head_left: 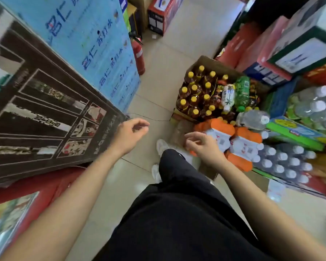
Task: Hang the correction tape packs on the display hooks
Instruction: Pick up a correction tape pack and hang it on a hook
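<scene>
No correction tape pack and no display hook shows in this view. My left hand (129, 133) hangs in front of me over the tiled aisle floor, fingers loosely curled, holding nothing. My right hand (202, 145) is at the same height to the right, fingers loosely curled and holding nothing, just left of the orange-and-white bottle packs (239, 140). My black-trousered leg and a white shoe (163, 146) are below the hands. The picture is motion-blurred.
Stacked cartons line the left: a dark brown one (45, 119) and light blue ones (94, 46), with a red fire extinguisher (139, 53) behind. On the right, an open cardboard box of yellow-capped bottles (198, 91), shrink-wrapped water bottles (284, 162) and stacked boxes. A narrow strip of tiled floor (164, 53) runs ahead.
</scene>
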